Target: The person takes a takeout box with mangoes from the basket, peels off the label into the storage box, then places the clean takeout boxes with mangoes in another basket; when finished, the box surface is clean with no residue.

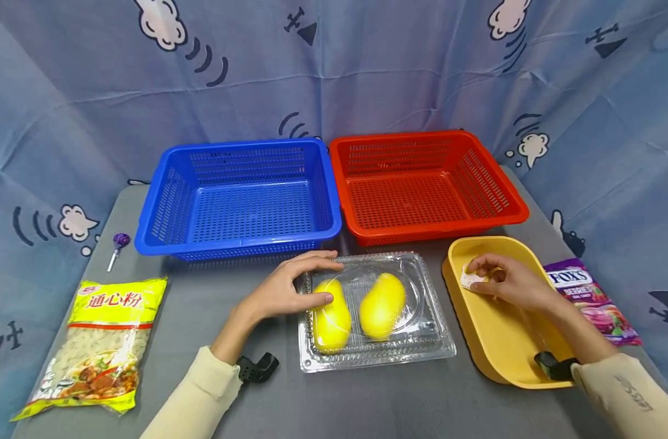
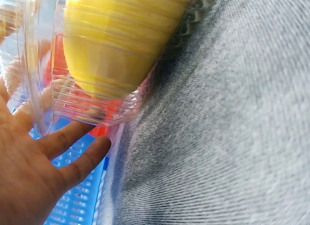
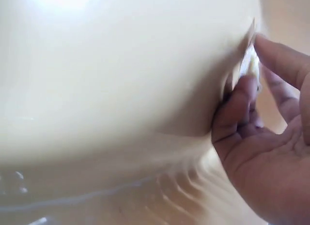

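Head view: left hand on a clear box, right hand pinching a small white piece

At far left on the grey table lies a yellow bag of macaroni, with a purple lollipop just beyond it. Next comes a blue basket, set farther back. The left hand has its fingers loosely spread, touching the clear box at its far left corner, thumb over the lid. Inside the box two yellow mangoes sit side by side, apart. Behind and to the right, a red basket stands against the blue one. Right of the box is a yellow tub; inside, near its far left end, the right hand holds the small white piece between thumb and fingers. It is too small to tell what it is. Beyond the tub's right side lies a purple candy bag.
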`<action>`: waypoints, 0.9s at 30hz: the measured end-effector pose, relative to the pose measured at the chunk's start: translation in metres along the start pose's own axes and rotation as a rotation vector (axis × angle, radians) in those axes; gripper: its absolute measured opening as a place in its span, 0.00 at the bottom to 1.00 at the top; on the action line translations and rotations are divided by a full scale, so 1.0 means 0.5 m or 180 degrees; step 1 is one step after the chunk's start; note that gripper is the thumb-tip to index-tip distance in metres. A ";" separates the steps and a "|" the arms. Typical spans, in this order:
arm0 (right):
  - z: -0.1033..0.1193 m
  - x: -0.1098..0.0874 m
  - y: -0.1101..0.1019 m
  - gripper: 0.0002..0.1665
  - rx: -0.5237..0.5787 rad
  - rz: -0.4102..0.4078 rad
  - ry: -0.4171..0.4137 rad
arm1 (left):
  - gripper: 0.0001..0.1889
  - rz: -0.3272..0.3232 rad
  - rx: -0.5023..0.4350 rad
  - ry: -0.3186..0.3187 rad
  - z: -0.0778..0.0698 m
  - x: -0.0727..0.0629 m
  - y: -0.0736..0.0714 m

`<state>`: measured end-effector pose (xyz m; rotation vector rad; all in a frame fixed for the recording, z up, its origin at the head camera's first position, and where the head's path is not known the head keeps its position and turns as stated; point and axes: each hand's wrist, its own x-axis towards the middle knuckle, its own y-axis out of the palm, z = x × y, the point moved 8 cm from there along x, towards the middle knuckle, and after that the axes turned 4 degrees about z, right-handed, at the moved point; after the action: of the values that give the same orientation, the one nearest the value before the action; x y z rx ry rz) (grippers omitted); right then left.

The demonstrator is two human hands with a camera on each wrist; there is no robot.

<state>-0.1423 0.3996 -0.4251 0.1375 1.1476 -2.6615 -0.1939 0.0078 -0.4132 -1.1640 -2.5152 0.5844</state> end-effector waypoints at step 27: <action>-0.015 -0.004 -0.010 0.19 -0.0305 0.0075 0.0427 | 0.25 0.0075 0.0089 -0.0073 0.004 -0.003 0.004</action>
<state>-0.1419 0.4085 -0.4263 0.3146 1.3032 -2.6045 -0.1926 0.0073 -0.4160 -1.1851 -2.5071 0.6405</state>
